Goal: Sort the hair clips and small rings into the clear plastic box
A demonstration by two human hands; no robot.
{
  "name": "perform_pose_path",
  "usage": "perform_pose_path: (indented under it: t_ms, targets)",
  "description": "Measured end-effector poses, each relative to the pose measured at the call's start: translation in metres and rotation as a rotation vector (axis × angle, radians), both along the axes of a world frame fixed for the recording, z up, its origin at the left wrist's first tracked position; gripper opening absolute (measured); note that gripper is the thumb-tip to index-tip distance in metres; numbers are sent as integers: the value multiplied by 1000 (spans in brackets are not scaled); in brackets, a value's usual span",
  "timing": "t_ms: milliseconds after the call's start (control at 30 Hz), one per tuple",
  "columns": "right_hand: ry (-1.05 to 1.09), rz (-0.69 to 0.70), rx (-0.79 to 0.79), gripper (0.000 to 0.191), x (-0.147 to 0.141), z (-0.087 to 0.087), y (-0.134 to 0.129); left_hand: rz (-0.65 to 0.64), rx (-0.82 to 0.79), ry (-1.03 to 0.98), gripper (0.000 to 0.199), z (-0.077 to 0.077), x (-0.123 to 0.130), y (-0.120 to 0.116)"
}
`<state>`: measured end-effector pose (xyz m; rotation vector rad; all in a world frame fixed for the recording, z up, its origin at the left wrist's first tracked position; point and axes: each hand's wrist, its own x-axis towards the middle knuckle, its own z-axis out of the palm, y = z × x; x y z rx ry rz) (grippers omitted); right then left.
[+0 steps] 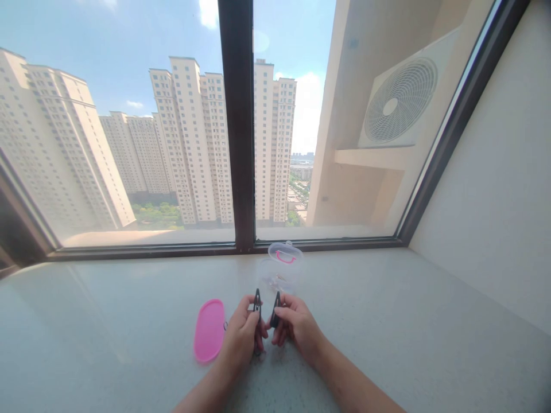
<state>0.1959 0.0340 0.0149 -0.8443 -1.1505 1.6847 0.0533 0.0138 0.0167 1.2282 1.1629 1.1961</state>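
Observation:
My left hand (241, 330) is closed around a black hair clip (257, 301), which stands nearly upright between thumb and fingers. More dark clip parts show below its fingers, partly hidden by the hand. In my right hand (301, 326), thumb and fingers pinch a second black hair clip (274, 316), its narrow tip pointing up. The two clips are a small gap apart over the sill. A pink oval lid or tray (209, 331) lies just left of my left hand, and a small dark ring (225, 326) shows at its right edge.
Beyond my hands stands a clear plastic container (264, 272) with small items inside, and a raised clear lid (275, 250) with a pink handle. The pale sill (129, 310) ends at a dark window frame (243, 172). A white wall (486, 172) closes the right side.

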Motion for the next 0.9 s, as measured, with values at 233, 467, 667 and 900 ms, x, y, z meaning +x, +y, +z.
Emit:
perform_pose_path:
  t_ms: [233,467,667,900]
  targets:
    - [-28,-12,16,24,-1,1,0,-6,3,10,18,-2,-1,0]
    - [-36,-11,16,31,-2,1,0,5,3,2,21,2,-1,-1]
    - [-36,-9,28,32,-2,1,0,7,1,26,22,1,-2,-1]
    - [-16,-7,34,33,-2,3,-1,8,6,44,21,0,-3,-1]
